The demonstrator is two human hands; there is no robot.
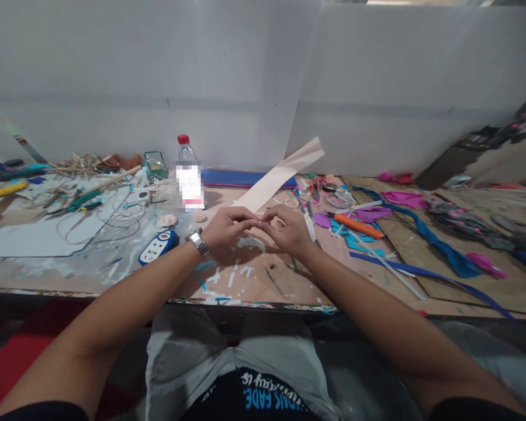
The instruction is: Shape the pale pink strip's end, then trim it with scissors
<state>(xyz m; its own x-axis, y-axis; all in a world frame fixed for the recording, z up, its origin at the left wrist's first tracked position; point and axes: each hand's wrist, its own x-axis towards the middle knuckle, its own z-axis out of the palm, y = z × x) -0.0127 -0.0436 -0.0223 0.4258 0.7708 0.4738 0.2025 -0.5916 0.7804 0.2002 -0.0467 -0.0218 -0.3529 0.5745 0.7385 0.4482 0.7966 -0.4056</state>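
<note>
A long pale peach paper strip (280, 175) slants up and to the right from behind my fingers, and its lower end is hidden by them. My left hand (230, 233), with a metal watch on the wrist, is closed in a pinch at this end. Opposite it, my right hand (290, 231) pinches too, and the fingertips of both hands meet over the table. Two small crumpled peach paper pieces, one a larger bunch (167, 220) and one a smaller bunch (200, 216), lie left of my hands.
A red-capped bottle (188, 175) stands behind my left hand. A white-and-blue power strip (158, 247) lies left. Rightward are an orange utility knife (358, 225), coloured paper scraps and a blue ribbon (433, 275). Pliers (81, 204) and cable clutter the left. A white wall (245, 76) rises behind.
</note>
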